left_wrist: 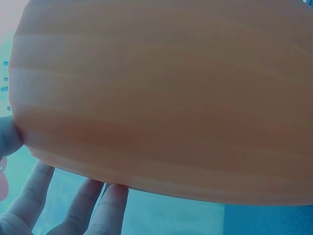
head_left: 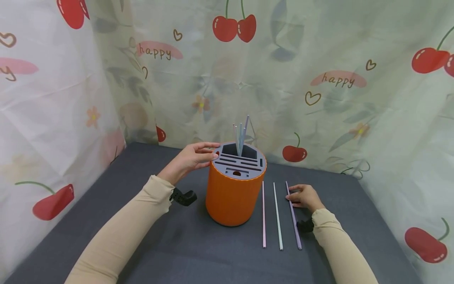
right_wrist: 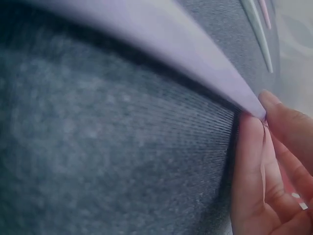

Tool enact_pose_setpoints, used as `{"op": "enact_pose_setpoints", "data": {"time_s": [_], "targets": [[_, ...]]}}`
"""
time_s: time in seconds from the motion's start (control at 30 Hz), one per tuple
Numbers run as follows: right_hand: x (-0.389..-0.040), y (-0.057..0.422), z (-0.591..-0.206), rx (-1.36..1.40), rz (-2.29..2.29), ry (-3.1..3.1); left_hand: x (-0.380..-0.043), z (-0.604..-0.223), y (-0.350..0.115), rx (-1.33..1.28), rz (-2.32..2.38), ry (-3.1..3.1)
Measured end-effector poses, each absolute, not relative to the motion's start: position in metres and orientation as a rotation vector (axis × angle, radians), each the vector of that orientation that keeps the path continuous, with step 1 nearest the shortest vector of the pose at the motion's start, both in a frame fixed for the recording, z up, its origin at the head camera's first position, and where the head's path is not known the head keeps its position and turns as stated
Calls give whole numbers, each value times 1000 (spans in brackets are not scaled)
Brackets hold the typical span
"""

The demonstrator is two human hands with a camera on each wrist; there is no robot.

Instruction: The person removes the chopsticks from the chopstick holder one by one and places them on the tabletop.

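Note:
An orange cylindrical knife block with a grey slotted top stands upright on the dark tabletop. My left hand holds its upper left rim between thumb and fingers; in the left wrist view the fingertips touch the orange wall. My right hand pinches the far end of a purple chopstick, which lies along the table at the right. Beside it lie a pale green chopstick and a pink chopstick, roughly parallel. Several thin chopsticks stand in the block's large rear opening.
A dark grey cloth covers the table. Behind and on both sides hang pale curtains printed with cherries, hearts and flowers. A black wrist strap juts out under the left wrist, near the block.

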State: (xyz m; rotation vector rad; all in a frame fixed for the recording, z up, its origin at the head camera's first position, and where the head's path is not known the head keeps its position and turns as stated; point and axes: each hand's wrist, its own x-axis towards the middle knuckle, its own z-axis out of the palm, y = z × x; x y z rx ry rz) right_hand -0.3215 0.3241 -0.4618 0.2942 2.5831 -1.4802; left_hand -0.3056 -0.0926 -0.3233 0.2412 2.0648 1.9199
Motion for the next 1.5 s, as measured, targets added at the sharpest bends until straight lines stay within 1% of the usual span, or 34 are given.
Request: {"op": "enact_pose_setpoints", "data": {"time_s": [0.33,0.6,1.0,1.07,1.17,1.4,1.5], "targets": [[-326,324,-468,367,-1412,2600,-306,-324,-91,230,1918,2067],[-324,326,-467,374,-1400,2594,-307,-326,-91,274,1925,2047],[-316,328,-459,398,-1537,2486,-307,-326,-91,305,1918,2040],[-316,327,-450,386,-1588,2466,-307,-326,-91,305,1916,2038],[-319,324,-429,286,-1660,2477,-307,-326,-93,296,1917,2036],[-328,297,-357,-130,-2098,2332,-308,-326,-95,289,1920,2034],[-329,276,-326,-230,-2255,2262,-309,-325,-94,284,1920,2035]]}}
